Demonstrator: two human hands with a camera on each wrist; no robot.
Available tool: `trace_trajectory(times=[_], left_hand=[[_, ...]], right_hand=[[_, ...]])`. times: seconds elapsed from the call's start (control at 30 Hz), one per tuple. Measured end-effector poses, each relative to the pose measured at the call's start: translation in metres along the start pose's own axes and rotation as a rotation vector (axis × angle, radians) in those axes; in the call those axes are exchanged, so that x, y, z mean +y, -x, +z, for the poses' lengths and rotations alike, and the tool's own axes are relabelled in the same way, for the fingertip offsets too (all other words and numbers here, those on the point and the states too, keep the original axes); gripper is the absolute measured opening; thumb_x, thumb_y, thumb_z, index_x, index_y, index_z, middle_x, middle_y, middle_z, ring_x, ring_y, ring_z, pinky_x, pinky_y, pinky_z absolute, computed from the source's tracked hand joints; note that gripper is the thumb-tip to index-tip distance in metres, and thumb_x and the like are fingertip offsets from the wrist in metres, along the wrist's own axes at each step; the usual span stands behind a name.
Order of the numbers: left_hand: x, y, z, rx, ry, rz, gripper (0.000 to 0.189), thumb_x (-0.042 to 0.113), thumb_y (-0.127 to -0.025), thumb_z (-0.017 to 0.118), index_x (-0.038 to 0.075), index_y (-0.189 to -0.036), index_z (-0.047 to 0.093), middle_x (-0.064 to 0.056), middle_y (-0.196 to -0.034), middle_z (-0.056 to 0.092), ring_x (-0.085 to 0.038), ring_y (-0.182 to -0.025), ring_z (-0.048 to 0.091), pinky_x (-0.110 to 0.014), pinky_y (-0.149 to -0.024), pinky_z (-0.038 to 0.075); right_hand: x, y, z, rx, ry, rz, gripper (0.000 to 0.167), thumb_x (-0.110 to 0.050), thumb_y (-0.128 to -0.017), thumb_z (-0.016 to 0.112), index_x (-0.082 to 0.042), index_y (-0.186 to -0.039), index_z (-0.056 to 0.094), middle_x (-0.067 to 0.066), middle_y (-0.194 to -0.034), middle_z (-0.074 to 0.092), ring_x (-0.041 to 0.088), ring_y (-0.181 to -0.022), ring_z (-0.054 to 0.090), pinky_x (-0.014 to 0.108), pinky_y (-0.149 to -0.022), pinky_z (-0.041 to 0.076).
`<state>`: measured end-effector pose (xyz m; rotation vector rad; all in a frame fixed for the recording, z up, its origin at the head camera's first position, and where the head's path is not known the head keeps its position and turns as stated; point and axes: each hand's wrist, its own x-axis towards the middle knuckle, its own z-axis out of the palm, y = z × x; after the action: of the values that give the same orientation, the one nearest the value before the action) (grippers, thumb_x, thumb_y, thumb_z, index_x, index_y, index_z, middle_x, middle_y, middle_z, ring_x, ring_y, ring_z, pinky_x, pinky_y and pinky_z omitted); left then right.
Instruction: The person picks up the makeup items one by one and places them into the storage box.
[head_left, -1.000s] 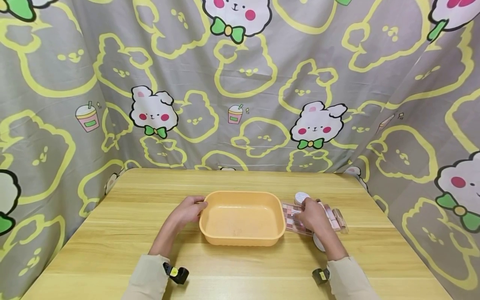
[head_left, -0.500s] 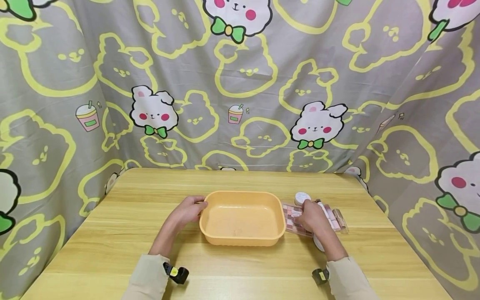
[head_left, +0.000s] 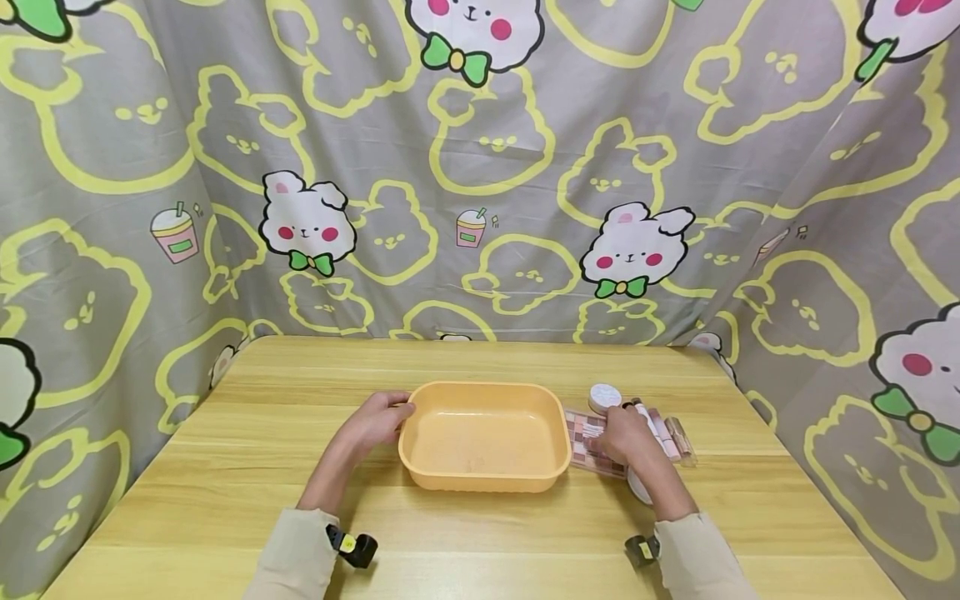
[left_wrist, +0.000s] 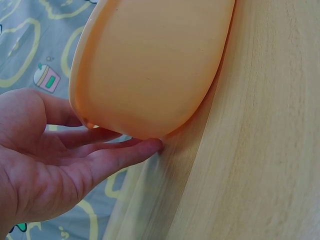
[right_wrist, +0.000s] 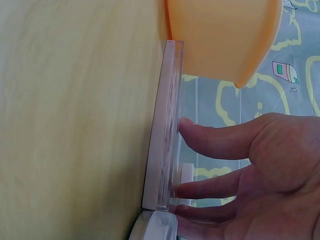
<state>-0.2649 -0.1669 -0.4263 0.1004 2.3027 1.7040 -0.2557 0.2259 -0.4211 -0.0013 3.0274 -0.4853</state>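
An orange plastic tub point(head_left: 480, 479) stands mid-table. My left hand point(head_left: 378, 417) holds its left end, and in the left wrist view the fingers point(left_wrist: 125, 157) lie along the outside of the wall. Right of the tub, an eyeshadow palette point(head_left: 581, 454) with a clear lid lies flat, its left edge close to the tub. Over the palette's right half rests my right hand point(head_left: 624, 435); its thumb point(right_wrist: 215, 140) touches the lid and the other fingers reach the palette's edge, fairly straight. The hand hides part of the palette.
A round white-lidded container point(head_left: 604, 397) stands behind the palette. Near my right wrist lies a round pale compact point(head_left: 640, 486), partly covered. Several slim cosmetic tubes point(head_left: 666, 433) lie further right. A patterned curtain point(head_left: 480, 275) hangs behind the wooden table point(head_left: 480, 542).
My right hand has shifted slightly toward me, with the palette moving a little the same way. The left hand and the tub have stayed in place.
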Motion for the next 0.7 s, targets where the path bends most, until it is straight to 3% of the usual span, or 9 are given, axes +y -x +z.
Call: trace_trajectory(times=[0.13, 0.27, 0.7], left_hand=[[0.0000, 0.0000, -0.0010, -0.001, -0.007, -0.003, 0.042, 0.015, -0.106, 0.044, -0.005, -0.143, 0.051, -0.024, -0.130, 0.064, -0.032, -0.116, 0.064, -0.039, -0.088, 0.059], [0.0001, 0.0001, -0.0003, 0.004, -0.001, -0.007, 0.042, 0.015, -0.106, 0.044, -0.005, -0.144, 0.051, -0.024, -0.131, 0.063, -0.033, -0.117, 0.064, -0.040, -0.088, 0.059], [-0.0006, -0.0002, 0.0005, -0.001, 0.011, -0.008, 0.043, 0.014, -0.107, 0.043, -0.006, -0.144, 0.049, -0.025, -0.131, 0.063, -0.033, -0.117, 0.065, -0.040, -0.088, 0.059]], right_hand=[[0.0006, -0.0003, -0.0007, -0.031, -0.017, 0.013, 0.045, -0.025, -0.083, 0.080, 0.012, -0.104, 0.067, 0.026, -0.096, 0.068, 0.037, -0.090, 0.063, 0.052, -0.086, 0.054], [0.0005, 0.0001, -0.0017, -0.067, -0.038, 0.029, 0.037, -0.026, -0.086, 0.078, 0.008, -0.096, 0.066, 0.014, -0.081, 0.064, 0.026, -0.074, 0.058, 0.043, -0.072, 0.053], [0.0002, 0.0007, -0.0009, -0.094, -0.036, 0.036, 0.046, -0.024, -0.089, 0.075, 0.015, -0.107, 0.063, 0.017, -0.087, 0.067, 0.025, -0.075, 0.058, 0.038, -0.067, 0.052]])
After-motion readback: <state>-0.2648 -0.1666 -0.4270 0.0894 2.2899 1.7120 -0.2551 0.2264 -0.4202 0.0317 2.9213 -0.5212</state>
